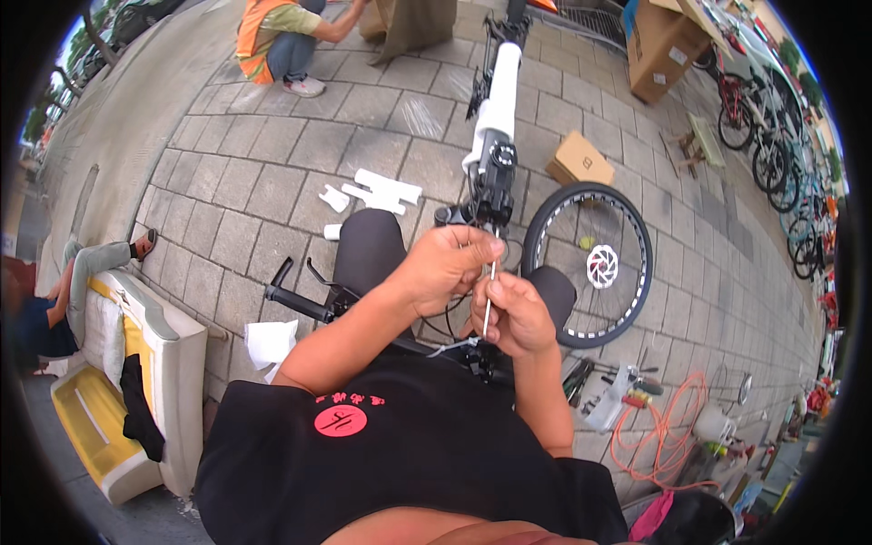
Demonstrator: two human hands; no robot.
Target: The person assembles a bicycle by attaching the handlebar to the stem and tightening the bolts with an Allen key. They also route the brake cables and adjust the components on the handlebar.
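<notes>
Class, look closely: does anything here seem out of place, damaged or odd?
Yes. The white seat at far left looks damaged: its covering appears torn, with yellow patches showing. Also, loose white pieces lie scattered on the paving to the left of the bicycle, looking untidy.

The left hand point(451, 263) and right hand point(520, 313) sit close together along a thin rod point(492, 300), with only a narrow gap between their fingers. Straight ahead, the upright bicycle frame point(498, 100) blocks the way. The left knee point(371, 250) and a handlebar grip point(302, 304) crowd the left side; past them, a hand could cross paving as far as the white tubes point(386, 189). On the right, the right knee point(552, 295) and the flat-lying wheel point(601, 267) close off a low path, though a strip of paving runs between frame and small carton point(581, 160). Toward the torso, dark bicycle parts and cables leave little room.
</notes>
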